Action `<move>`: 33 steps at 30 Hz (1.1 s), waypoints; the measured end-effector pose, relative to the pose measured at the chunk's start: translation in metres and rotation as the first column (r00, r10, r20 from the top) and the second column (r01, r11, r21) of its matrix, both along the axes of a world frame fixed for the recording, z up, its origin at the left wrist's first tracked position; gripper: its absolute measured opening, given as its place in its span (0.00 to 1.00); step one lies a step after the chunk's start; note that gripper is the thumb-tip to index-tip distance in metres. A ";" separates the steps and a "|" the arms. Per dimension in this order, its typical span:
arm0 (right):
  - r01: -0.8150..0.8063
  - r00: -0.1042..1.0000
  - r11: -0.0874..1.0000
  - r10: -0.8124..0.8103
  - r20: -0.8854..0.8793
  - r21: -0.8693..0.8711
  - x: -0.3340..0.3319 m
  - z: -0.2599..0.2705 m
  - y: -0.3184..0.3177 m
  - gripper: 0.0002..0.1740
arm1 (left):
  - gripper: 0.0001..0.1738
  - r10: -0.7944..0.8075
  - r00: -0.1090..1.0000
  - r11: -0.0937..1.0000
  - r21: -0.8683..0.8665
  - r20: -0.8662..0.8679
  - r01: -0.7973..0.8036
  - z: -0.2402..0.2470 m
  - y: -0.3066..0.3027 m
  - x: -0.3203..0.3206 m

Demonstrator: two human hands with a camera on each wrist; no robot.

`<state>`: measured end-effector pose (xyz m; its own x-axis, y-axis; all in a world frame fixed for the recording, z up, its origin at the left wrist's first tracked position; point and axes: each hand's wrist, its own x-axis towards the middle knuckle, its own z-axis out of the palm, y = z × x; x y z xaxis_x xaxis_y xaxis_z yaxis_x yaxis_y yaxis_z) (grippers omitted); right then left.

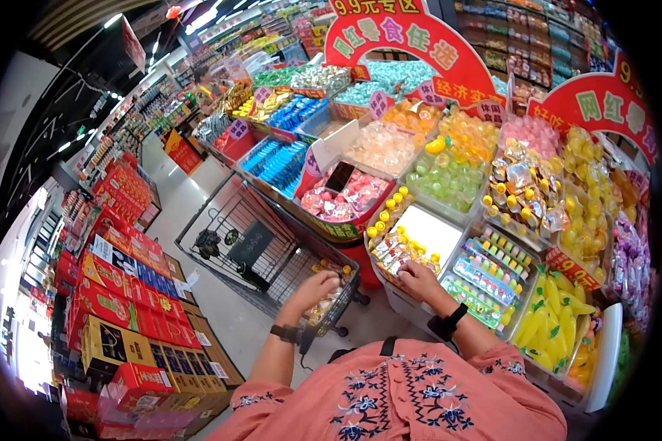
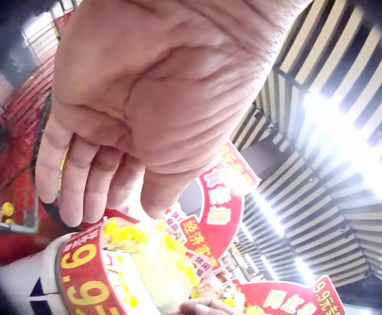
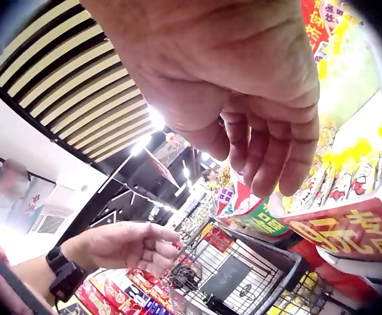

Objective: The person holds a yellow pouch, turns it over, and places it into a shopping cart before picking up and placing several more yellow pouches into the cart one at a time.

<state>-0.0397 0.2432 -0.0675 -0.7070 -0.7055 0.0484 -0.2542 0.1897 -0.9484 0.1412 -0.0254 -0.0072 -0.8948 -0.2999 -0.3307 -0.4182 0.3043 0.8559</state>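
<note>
My left hand [image 1: 315, 290] hangs above the shopping cart [image 1: 232, 246], near its front end. Its fingers [image 2: 79, 180] droop loosely and show nothing in them. Below, in the cart, lie several small packets with round yellow tops [image 1: 320, 310]. My right hand [image 1: 423, 283] hovers at the front of a display bin holding more of these yellow-topped packets [image 1: 391, 248]. In the right wrist view, the right fingers [image 3: 279, 154] are loosely bent with nothing seen between them, close beside the bin's red price strip [image 3: 348, 233].
Beside that bin are a tray of pastel-coloured sweets [image 1: 485, 272] and yellow banana-shaped packs [image 1: 555, 316]. A dark phone-like object [image 1: 339, 177] lies on pink-wrapped sweets [image 1: 346, 197] behind the cart. Stacked gift boxes [image 1: 136, 294] line the left of the aisle.
</note>
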 end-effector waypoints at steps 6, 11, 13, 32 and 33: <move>-0.051 0.997 0.999 0.052 0.062 -0.013 0.011 0.044 0.003 0.12 | 0.22 -0.003 0.950 0.988 0.143 -0.311 0.050 0.100 -0.007 -0.018; -0.080 0.931 0.978 0.142 0.336 -0.192 0.009 0.043 0.006 0.11 | 0.29 -0.087 0.736 0.991 0.013 -0.672 0.130 0.213 -0.002 -0.017; -0.129 0.902 0.964 0.212 0.377 -0.233 0.006 0.060 0.014 0.10 | 0.37 -0.217 0.623 0.975 -0.203 -0.751 0.094 0.262 -0.008 -0.007; -0.427 0.742 0.688 -0.105 -0.662 -0.587 0.041 0.307 0.091 0.25 | 0.34 -0.894 -0.085 0.305 -0.736 -0.440 0.604 0.289 0.174 0.002; -0.424 0.731 0.693 -0.118 -0.672 -0.583 0.042 0.307 0.092 0.25 | 0.34 -0.899 -0.079 0.299 -0.735 -0.431 0.608 0.285 0.174 0.003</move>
